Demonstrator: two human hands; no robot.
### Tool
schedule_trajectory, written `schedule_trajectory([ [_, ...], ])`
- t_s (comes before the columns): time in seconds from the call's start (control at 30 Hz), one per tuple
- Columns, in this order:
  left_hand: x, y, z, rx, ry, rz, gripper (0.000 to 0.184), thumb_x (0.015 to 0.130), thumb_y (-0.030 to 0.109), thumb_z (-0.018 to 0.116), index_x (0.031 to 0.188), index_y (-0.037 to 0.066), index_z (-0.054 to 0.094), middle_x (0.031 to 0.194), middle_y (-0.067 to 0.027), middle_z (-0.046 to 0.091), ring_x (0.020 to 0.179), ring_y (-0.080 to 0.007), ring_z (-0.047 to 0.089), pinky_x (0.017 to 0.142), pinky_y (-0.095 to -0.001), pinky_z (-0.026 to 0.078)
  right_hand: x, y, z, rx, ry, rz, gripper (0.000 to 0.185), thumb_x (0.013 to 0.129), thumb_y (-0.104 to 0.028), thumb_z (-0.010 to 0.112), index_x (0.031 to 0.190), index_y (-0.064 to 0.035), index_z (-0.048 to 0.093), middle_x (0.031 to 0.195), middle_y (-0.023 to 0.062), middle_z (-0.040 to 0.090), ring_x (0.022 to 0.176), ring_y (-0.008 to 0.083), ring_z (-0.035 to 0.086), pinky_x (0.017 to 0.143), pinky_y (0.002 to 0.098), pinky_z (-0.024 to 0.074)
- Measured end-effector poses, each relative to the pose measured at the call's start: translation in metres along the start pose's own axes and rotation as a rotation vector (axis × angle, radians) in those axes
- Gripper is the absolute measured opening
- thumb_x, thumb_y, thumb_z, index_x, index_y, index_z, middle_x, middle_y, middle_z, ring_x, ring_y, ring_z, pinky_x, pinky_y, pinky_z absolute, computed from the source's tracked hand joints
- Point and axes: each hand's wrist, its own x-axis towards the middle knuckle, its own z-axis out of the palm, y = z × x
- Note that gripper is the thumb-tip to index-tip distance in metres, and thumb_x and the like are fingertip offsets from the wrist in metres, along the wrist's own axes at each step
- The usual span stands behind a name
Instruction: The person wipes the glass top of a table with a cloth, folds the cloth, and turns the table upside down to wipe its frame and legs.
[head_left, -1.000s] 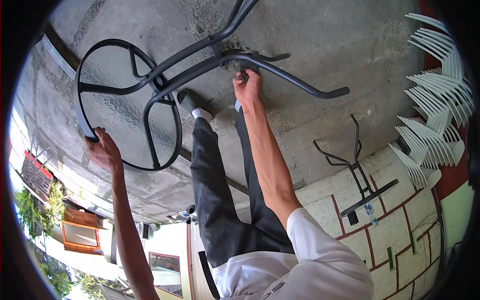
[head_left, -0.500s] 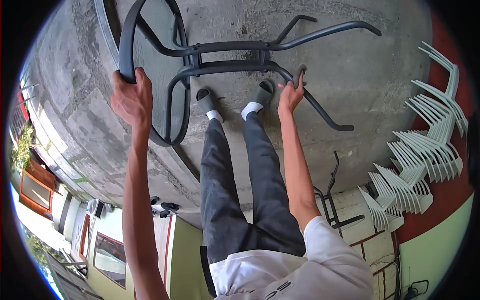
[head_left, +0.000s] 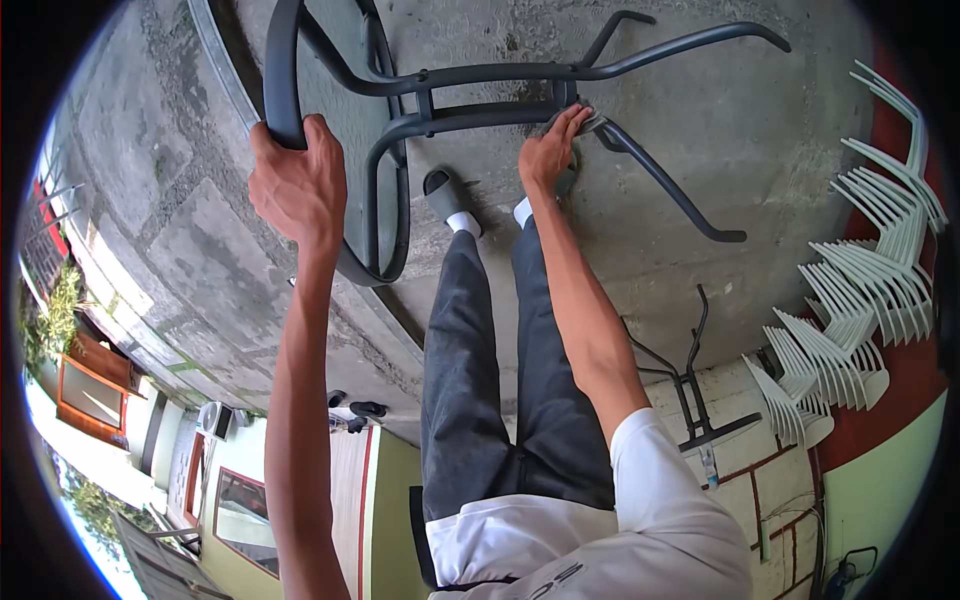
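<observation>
Lying tipped on its side, the table (head_left: 500, 115) stretches its dark tubular legs over the concrete floor (head_left: 680, 270). At its round rim (head_left: 283, 80), the left hand (head_left: 300, 185) has its grip clamped on the edge, knuckles up, forearm nearly straight. Beside its cross brace, the right hand (head_left: 548, 158) reaches with bent elbow, fingers close together over a greyish, cloth-like piece (head_left: 592, 121); I cannot tell how firm that grip is. Beyond the table's leg ends stand stacked pale chairs (head_left: 880, 270).

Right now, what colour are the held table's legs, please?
The legs are dark grey, clearest in the head view.
</observation>
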Motion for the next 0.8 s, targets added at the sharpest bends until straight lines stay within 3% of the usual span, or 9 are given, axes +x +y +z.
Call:
schedule_trajectory([
  [0.1, 0.000, 0.000, -0.002, -0.013, -0.036, 0.009, 0.039, 0.080, 0.037, 0.059, 0.092, -0.001, 0.060, 0.076, -0.0268, 0.066, 0.079, -0.0486, 0.065, 0.077, -0.0527, 0.049, -0.008, -0.011, 0.003, 0.093, -0.014, 0.107, 0.079, 0.081, 0.006, 0.048, 0.155, 0.0066, 0.021, 0.164, 0.0289, 0.012, 0.145, 0.0447, 0.032, 0.110, 0.0443, 0.0435],
  [0.2, 0.002, -0.006, 0.001, -0.004, -0.006, 0.078, 0.041, 0.080, 0.037, 0.060, 0.092, -0.002, 0.059, 0.079, -0.0279, 0.066, 0.081, -0.0490, 0.065, 0.077, -0.0533, 0.048, -0.017, -0.019, 0.010, -0.006, 0.088, 0.001, 0.081, 0.079, 0.008, 0.051, 0.155, 0.0056, 0.022, 0.164, 0.0266, 0.016, 0.138, 0.0438, 0.043, 0.095, 0.0449, 0.0560],
  [0.3, 0.003, -0.010, 0.002, -0.007, -0.016, 0.129, 0.042, 0.081, 0.037, 0.060, 0.092, -0.003, 0.057, 0.079, -0.0283, 0.066, 0.082, -0.0497, 0.064, 0.078, -0.0539, 0.048, -0.035, -0.034, 0.008, 0.168, -0.098, -0.001, 0.079, 0.081, 0.008, 0.049, 0.156, 0.0024, 0.024, 0.164, 0.0247, 0.019, 0.141, 0.0431, 0.038, 0.105, 0.0437, 0.0483],
  [0.33, 0.005, -0.012, 0.004, -0.013, -0.006, 0.143, 0.042, 0.081, 0.037, 0.060, 0.092, -0.003, 0.057, 0.079, -0.0283, 0.066, 0.081, -0.0497, 0.064, 0.079, -0.0541, 0.047, -0.044, -0.041, 0.016, 0.125, -0.096, -0.101, 0.079, 0.080, 0.008, 0.050, 0.155, 0.0002, 0.028, 0.164, 0.0212, 0.024, 0.135, 0.0433, 0.046, 0.096, 0.0446, 0.0537],
  [0.43, 0.004, -0.018, 0.006, -0.015, 0.004, 0.169, 0.042, 0.081, 0.037, 0.060, 0.091, -0.004, 0.056, 0.078, -0.0285, 0.065, 0.080, -0.0498, 0.064, 0.078, -0.0548, 0.047, -0.067, -0.068, 0.044, 0.168, -0.158, -0.182, 0.076, 0.078, 0.009, 0.052, 0.151, 0.0037, 0.033, 0.162, 0.0232, 0.026, 0.121, 0.0447, 0.058, 0.079, 0.0452, 0.0600],
  [0.57, 0.004, -0.015, 0.003, -0.024, -0.006, 0.174, 0.043, 0.080, 0.036, 0.060, 0.092, -0.004, 0.055, 0.077, -0.0286, 0.064, 0.078, -0.0500, 0.063, 0.078, -0.0551, 0.047, -0.106, -0.111, 0.065, 0.258, -0.118, -0.205, 0.082, 0.078, 0.011, 0.053, 0.155, 0.0023, 0.027, 0.164, 0.0224, 0.023, 0.111, 0.0424, 0.065, 0.066, 0.0401, 0.0595],
  [0.73, 0.005, -0.015, 0.004, -0.046, -0.006, 0.205, 0.042, 0.079, 0.036, 0.060, 0.091, -0.004, 0.054, 0.076, -0.0288, 0.064, 0.078, -0.0500, 0.063, 0.077, -0.0548, 0.047, -0.110, -0.115, 0.060, 0.232, -0.211, -0.159, 0.086, 0.078, 0.011, 0.053, 0.157, -0.0003, 0.022, 0.165, 0.0184, 0.022, 0.110, 0.0414, 0.066, 0.063, 0.0393, 0.0591],
  [0.8, 0.005, -0.016, 0.004, -0.057, 0.003, 0.187, 0.042, 0.078, 0.035, 0.060, 0.090, -0.004, 0.053, 0.076, -0.0287, 0.064, 0.079, -0.0502, 0.063, 0.077, -0.0547, 0.047, -0.106, -0.111, 0.056, 0.271, -0.250, -0.181, 0.087, 0.078, 0.012, 0.051, 0.158, -0.0027, 0.021, 0.165, 0.0180, 0.023, 0.123, 0.0416, 0.057, 0.072, 0.0415, 0.0600],
])
